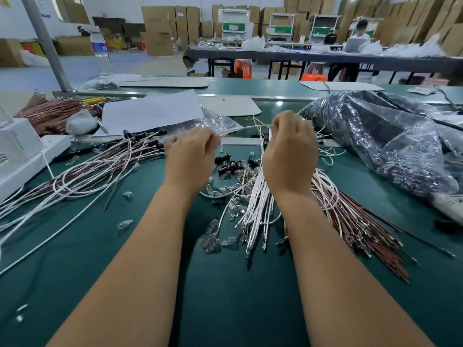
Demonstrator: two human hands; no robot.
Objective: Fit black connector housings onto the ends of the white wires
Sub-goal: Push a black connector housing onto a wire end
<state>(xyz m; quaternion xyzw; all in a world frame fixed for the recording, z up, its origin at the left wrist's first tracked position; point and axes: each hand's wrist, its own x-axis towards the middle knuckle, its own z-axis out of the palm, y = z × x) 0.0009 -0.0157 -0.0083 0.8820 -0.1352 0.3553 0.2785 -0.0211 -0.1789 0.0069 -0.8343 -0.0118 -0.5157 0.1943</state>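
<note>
My right hand [290, 151] grips a bundle of white wires [258, 204] that hangs down and fans out on the green mat. A single white wire [246, 128] runs from that hand across to my left hand [191, 152], whose curled fingers pinch its other end. Whether a housing sits in my left hand is hidden by the fingers. Several loose black connector housings [229, 165] lie on the mat between my hands. To the left lies a pile of finished wires with black housings [145, 142] on their ends.
Small clear glass bulbs [213, 226] are scattered near the wire ends. Brown wires [360, 221] lie to the right, under a large crumpled plastic bag [390, 136]. A white box [22, 156] stands at the left edge, paper sheets [150, 111] behind, and a water bottle [101, 51] farther back.
</note>
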